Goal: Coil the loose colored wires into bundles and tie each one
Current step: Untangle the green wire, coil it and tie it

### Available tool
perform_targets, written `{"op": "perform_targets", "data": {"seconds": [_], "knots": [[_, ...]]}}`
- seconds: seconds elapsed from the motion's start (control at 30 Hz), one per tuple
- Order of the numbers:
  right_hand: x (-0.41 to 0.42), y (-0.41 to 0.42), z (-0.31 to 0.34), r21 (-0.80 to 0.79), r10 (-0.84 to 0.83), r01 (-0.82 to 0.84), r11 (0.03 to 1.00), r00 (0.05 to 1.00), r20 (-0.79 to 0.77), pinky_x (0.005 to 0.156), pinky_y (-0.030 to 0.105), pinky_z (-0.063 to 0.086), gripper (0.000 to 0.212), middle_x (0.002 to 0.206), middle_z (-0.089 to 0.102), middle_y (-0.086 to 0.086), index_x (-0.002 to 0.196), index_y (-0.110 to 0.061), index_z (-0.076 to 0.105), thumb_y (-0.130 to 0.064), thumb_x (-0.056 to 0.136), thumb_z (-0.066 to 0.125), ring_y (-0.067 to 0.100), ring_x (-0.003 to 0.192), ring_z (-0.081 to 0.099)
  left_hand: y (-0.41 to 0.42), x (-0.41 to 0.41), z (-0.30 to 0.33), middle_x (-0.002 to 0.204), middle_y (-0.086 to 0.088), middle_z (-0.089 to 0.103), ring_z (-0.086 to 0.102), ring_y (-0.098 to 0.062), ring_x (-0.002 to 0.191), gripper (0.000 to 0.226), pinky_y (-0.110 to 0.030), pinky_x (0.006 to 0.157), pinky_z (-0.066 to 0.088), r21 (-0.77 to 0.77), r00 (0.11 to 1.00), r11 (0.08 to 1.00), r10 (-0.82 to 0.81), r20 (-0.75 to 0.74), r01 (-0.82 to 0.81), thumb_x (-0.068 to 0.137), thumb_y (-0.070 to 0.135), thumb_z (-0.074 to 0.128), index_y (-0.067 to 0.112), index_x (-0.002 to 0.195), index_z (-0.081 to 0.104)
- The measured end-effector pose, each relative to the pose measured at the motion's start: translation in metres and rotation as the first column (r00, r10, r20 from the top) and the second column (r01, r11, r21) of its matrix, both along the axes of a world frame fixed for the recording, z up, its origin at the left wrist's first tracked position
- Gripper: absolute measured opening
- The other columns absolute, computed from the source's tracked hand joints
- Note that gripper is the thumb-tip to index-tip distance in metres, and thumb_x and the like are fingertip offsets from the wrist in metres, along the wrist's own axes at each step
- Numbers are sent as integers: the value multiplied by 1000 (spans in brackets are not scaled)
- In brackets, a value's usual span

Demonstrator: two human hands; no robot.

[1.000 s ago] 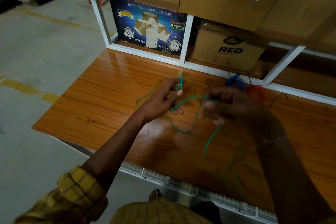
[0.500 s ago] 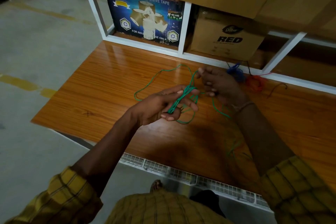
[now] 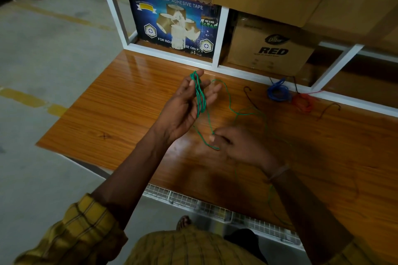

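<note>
A green wire (image 3: 199, 94) is partly wound into long narrow loops that run along my left hand (image 3: 185, 107). That hand is raised over the wooden table (image 3: 103, 114), palm turned up, fingers nearly straight, with the loops held between thumb and fingers. The loose tail trails right across the table and off the front edge. My right hand (image 3: 239, 146) is lower and nearer to me and pinches the wire between thumb and fingertips. A coiled blue wire (image 3: 279, 92) and a red wire bundle (image 3: 302, 101) lie at the back right.
Two thin dark wires (image 3: 249, 94) (image 3: 329, 107) lie near the bundles. A white shelf frame (image 3: 221, 34) stands along the back, with a blue tape box (image 3: 176, 26) and a brown carton (image 3: 271, 49) in it. A wire mesh tray (image 3: 193, 200) runs under the front edge.
My left hand has lifted and opened out, with the green loops now along it. My right hand has come back from the far side toward me, drawing the wire down.
</note>
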State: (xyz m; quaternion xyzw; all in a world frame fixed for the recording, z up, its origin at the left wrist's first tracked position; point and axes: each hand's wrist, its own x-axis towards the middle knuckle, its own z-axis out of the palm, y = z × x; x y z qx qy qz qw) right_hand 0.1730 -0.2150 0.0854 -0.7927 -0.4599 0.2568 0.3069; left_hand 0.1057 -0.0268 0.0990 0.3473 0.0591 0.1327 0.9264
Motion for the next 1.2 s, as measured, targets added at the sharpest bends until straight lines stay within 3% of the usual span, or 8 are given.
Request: {"op": "perform_targets", "data": {"seconds": [0.13, 0.27, 0.4, 0.5, 0.6, 0.87, 1.07, 1.2], "knots": [[-12, -9, 18, -47, 269, -265, 963, 947, 177, 56, 32, 44, 19, 51, 46, -11, 91, -15, 70, -33, 94, 67, 8, 50, 47, -5, 9, 1, 136, -15, 53, 53, -46, 139, 39, -47, 103, 56, 203, 974, 971, 160, -161, -126, 114, 19, 39, 11, 152, 44], [-6, -19, 56, -46, 390, -394, 918, 917, -81, 58, 19, 42, 6, 64, 65, 2, 101, -20, 73, -22, 96, 71, 9, 54, 64, -6, 4, -9, 143, 3, 56, 62, -28, 131, 36, -46, 102, 57, 668, 953, 741, 245, -176, -67, 114, 25, 43, 20, 149, 49], [15, -29, 98, 94, 317, -302, 948, 913, -259, 59, 40, 56, 10, 81, 72, 0, 105, -5, 70, -12, 99, 64, 24, 59, 68, -6, -4, -13, 142, -4, 53, 64, -29, 124, 34, -34, 90, 63, 823, 967, 563, 161, -196, 74, 114, 25, 42, 22, 147, 47], [34, -31, 110, 242, 238, -166, 956, 920, -312, 53, 48, 51, 23, 62, 55, 0, 109, 3, 67, -15, 102, 54, 24, 48, 47, -11, -12, -9, 143, -20, 53, 76, -30, 100, 32, -26, 65, 58, 800, 972, 573, 21, -233, 179, 115, 24, 36, 19, 146, 44], [54, -21, 105, 338, 157, -6, 941, 893, -421, 45, 34, 41, 31, 60, 26, 8, 103, 4, 64, -20, 107, 44, 16, 45, 28, -17, -19, -4, 140, -14, 60, 78, -34, 79, 36, -26, 53, 43, 754, 965, 606, -98, -244, 252, 116, 28, 32, 18, 148, 44], [78, 21, 48, 345, -193, 310, 886, 922, -335, 41, 20, 23, 30, 61, 32, 8, 97, 3, 60, -26, 106, 56, 11, 45, 25, -19, -29, 10, 143, -23, 62, 64, -18, 55, 42, -15, 40, 33, 463, 923, 799, -342, -177, 384, 115, 21, 30, 11, 154, 42], [56, 15, 16, 141, -297, 367, 919, 883, -365, 45, 24, 29, 32, 68, 45, 9, 94, -1, 62, -29, 106, 54, 11, 46, 38, -8, -24, 12, 149, -29, 54, 69, -19, 67, 46, -16, 44, 40, 291, 957, 911, -281, -78, 291, 115, 21, 29, 6, 158, 38], [22, 11, 6, -27, -252, 257, 966, 909, -332, 37, 20, 33, 33, 61, 54, 6, 94, -6, 63, -28, 109, 45, 15, 38, 45, -1, -16, 13, 154, -28, 50, 76, -28, 105, 45, -20, 61, 55, 214, 978, 955, -207, -20, 207, 116, 23, 27, 9, 157, 39]]}}
